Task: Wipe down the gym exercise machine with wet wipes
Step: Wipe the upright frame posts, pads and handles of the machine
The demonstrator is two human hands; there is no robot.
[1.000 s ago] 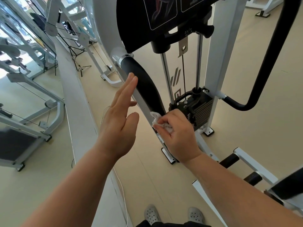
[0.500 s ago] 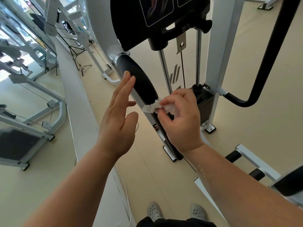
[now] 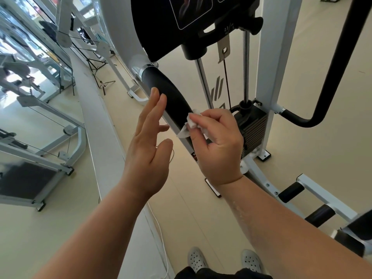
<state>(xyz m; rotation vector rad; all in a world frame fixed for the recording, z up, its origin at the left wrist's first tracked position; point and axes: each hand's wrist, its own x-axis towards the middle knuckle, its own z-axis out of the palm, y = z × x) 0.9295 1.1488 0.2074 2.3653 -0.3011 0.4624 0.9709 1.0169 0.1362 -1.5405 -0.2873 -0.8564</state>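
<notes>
With right hand point(image 3: 219, 146) fingers point(image 3: 203, 117) pinching the crumpled wet wipe point(image 3: 191, 125) against the black foam grip point(image 3: 171, 97), left hand point(image 3: 149, 150) straight-fingered and empty beside it, best to spread the wipe flatter, wrap round the grip and stroke its whole length.
</notes>
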